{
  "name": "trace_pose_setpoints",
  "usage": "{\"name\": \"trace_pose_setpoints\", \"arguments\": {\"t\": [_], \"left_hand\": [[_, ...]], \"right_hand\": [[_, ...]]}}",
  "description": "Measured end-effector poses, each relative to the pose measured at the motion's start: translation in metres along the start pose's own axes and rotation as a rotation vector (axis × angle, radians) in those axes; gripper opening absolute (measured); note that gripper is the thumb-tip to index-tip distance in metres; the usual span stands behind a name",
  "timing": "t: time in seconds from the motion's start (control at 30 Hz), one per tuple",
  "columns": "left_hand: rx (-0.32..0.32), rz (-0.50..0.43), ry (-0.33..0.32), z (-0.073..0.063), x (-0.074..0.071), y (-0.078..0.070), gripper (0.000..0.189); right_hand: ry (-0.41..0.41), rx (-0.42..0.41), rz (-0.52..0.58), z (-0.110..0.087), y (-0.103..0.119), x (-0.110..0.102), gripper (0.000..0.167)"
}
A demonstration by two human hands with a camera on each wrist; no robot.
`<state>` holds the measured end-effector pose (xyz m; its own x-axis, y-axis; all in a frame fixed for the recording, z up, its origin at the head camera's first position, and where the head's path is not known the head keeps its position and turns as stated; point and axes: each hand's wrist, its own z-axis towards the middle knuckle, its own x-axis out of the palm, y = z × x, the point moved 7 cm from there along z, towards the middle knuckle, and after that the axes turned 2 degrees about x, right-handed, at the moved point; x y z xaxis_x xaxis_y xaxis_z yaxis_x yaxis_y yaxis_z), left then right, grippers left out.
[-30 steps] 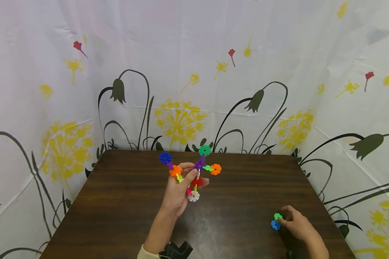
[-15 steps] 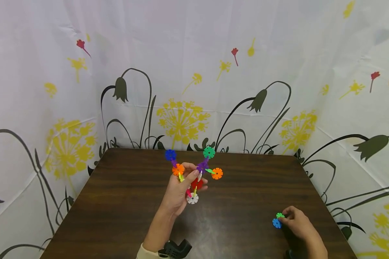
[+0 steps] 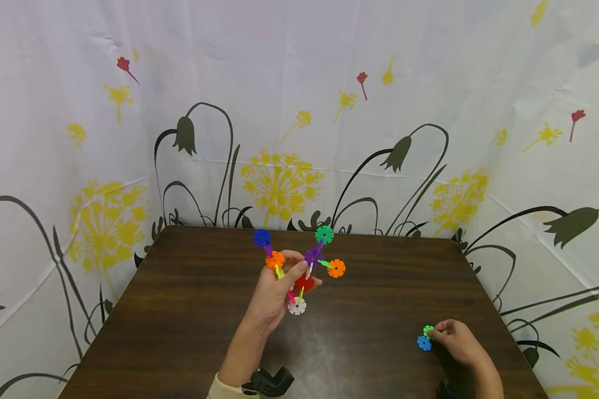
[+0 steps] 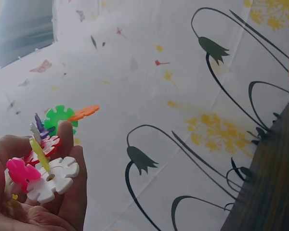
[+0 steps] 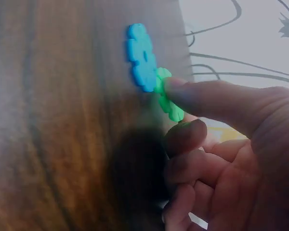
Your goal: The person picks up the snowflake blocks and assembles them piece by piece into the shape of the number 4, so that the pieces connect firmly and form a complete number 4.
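Observation:
My left hand [image 3: 268,296] holds a branching build of interlocking plastic flower discs above the table. A red disc [image 3: 305,281] sits near the thumb, with a white disc [image 3: 297,306] below it. One branch ends in a dark blue disc [image 3: 262,238]; others carry a teal disc [image 3: 324,234] and an orange disc [image 3: 336,269]. The left wrist view shows a pink disc [image 4: 23,174] beside the white one. Over at the right, my right hand [image 3: 460,342] pinches a light green disc [image 5: 175,111] between thumb and finger. A blue disc [image 5: 142,60] adjoins its edge, close over the table.
Both hands are over a dark brown wooden table [image 3: 204,266]. Behind it and along both sides hangs a white curtain [image 3: 289,66] printed with flowers. A black strap-on device [image 3: 272,382] is on the left wrist.
The left hand's build has shifted slightly right in the head view. The right hand's fingers have moved a little on the green disc, which stays beside the blue one.

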<state>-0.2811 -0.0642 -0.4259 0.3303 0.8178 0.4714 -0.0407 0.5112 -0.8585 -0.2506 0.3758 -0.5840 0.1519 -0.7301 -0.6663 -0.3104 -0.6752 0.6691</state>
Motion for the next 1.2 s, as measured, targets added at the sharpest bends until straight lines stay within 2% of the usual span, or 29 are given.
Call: {"name": "trace_pose_setpoints", "arguments": {"t": [0.13,0.27,0.37,0.5,0.67,0.8,0.93,1.03,1.2], "left_hand": [[-0.039,0.048,-0.003,0.001,-0.002,0.002,0.006],[-0.068,0.089,0.011,0.004,0.000,0.005,0.011],[-0.088,0.106,0.028,0.004,0.000,0.006,0.013],[-0.086,0.113,0.056,0.004,-0.002,0.005,0.011],[-0.071,0.121,0.141,0.002,0.001,0.001,0.010],[-0.057,0.116,0.182,0.002,0.003,0.000,0.008],[-0.049,0.131,0.205,0.002,0.004,-0.002,0.005],[-0.049,0.151,0.219,0.002,0.005,-0.003,0.006],[-0.065,0.178,0.232,0.001,0.004,-0.003,0.010]], "right_hand": [[0.051,-0.053,0.038,0.001,0.008,0.000,0.025],[0.155,-0.143,0.122,0.004,0.031,0.008,0.031],[0.225,-0.226,0.195,0.008,0.063,0.015,0.034],[0.274,-0.360,0.295,0.010,0.120,0.026,0.033],[0.320,-0.527,0.393,0.000,0.195,0.041,0.025],[0.371,-0.594,0.473,-0.010,0.243,0.050,0.019],[0.463,-0.640,0.638,-0.018,0.280,0.055,0.012],[0.529,-0.692,0.739,-0.025,0.301,0.058,0.014],[0.573,-0.755,0.794,-0.032,0.323,0.063,0.021]]}}
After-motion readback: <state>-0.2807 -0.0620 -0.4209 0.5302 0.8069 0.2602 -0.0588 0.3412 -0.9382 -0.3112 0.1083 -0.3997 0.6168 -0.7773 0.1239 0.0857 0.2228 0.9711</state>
